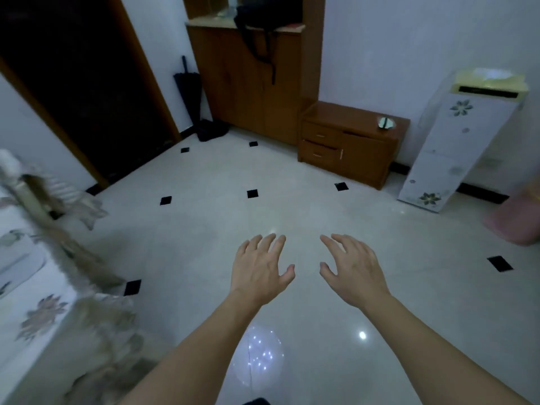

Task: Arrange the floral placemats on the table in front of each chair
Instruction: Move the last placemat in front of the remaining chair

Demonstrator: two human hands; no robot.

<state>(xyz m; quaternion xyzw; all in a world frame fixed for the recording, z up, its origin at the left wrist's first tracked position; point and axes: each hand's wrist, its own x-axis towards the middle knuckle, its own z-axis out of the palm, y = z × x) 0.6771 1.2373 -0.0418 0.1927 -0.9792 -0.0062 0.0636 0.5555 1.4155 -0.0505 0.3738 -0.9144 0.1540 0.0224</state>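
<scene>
Table edge (17, 287), blurred, occupies the far left, well to the left of all fingers; it is covered with a pale cloth whose floral print (43, 315) may belong to a placemat, though blur prevents telling mat from cloth. Beyond it stands a dark doorway (73, 92), and a folded black umbrella (188, 86) leans in the corner far ahead of the fingertips. Left hand (261, 268) is held palm down over the glossy tiled floor (204, 235), fingers spread and slightly curved, holding nothing; its thumb points toward the other hand. Directly ahead of these fingers, at the far wall, rises a tall wooden cabinet (251, 83) with a black bag (260, 21) draped over its ledge. Right hand (355, 271) mirrors the first, just beside it but not touching, fingers likewise spread and empty. Ahead and to the right of its fingers sits a low wooden drawer unit (350, 144) bearing a small shiny dish (386, 122). Farther right leans a white panel with flower motifs (455, 147). A blurred pink object (517, 220) lies at the right edge. No legible writing or brand appears anywhere.
</scene>
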